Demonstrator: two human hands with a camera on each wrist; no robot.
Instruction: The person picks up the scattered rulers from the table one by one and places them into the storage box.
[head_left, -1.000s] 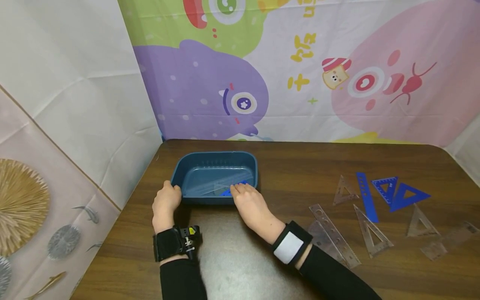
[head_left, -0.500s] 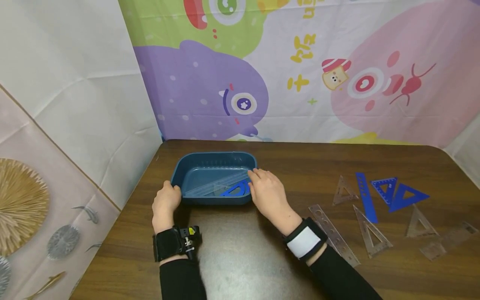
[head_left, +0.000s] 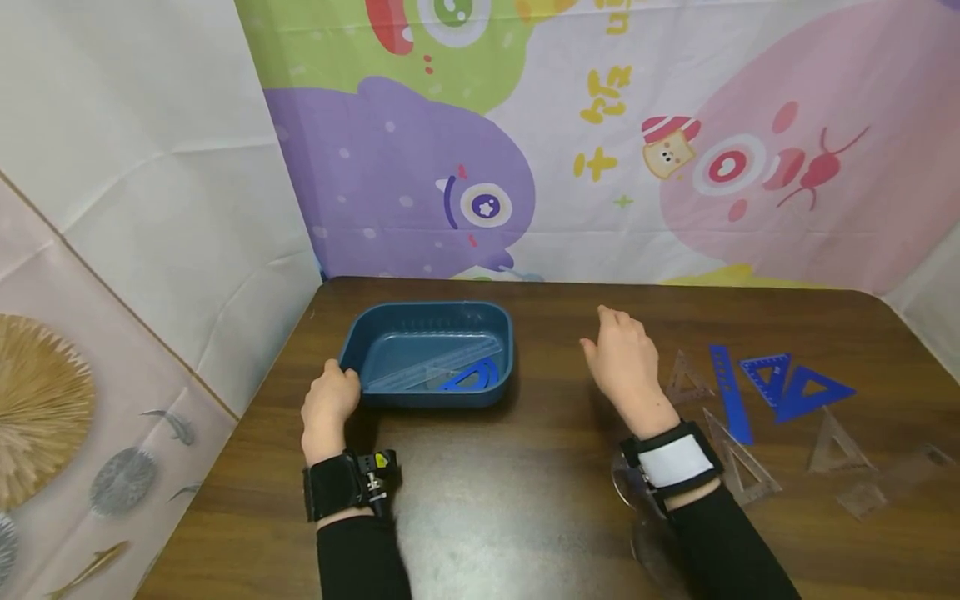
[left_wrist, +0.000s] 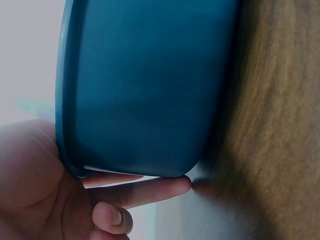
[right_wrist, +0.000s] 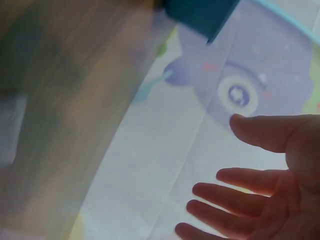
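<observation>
Teal plastic forms the storage bin (head_left: 431,400), which stands upright on the wood-grain bench (head_left: 525,533). The left hand (head_left: 330,410) holds it at its near left corner: that grip is clasped at the rim, with one finger laid straight along the outer end wall. Well apart to the bin's right, the right hand (head_left: 626,371) is raised over the bench, its grip spread, thumb and fingers apart.

Inside the bin, a clear straight ruler (head_left: 435,365) lies slantwise, and a blue protractor (head_left: 491,371) rests near the bin's right end.

Farther right of the bin, past the right hand, lie a blue straight ruler (head_left: 731,396), a blue set square with white scale marks (head_left: 775,397) and a second blue set square (head_left: 798,407) just beside it. Clear set squares (head_left: 759,487) are scattered about them, also right of the bin. Any figures on these tools are too small to read.

Beyond the bin hangs a cartoon-print cloth (head_left: 570,242). Yellow lettering (head_left: 597,164) runs sideways down it, beyond the bin and to its right; I cannot make out the words.
</observation>
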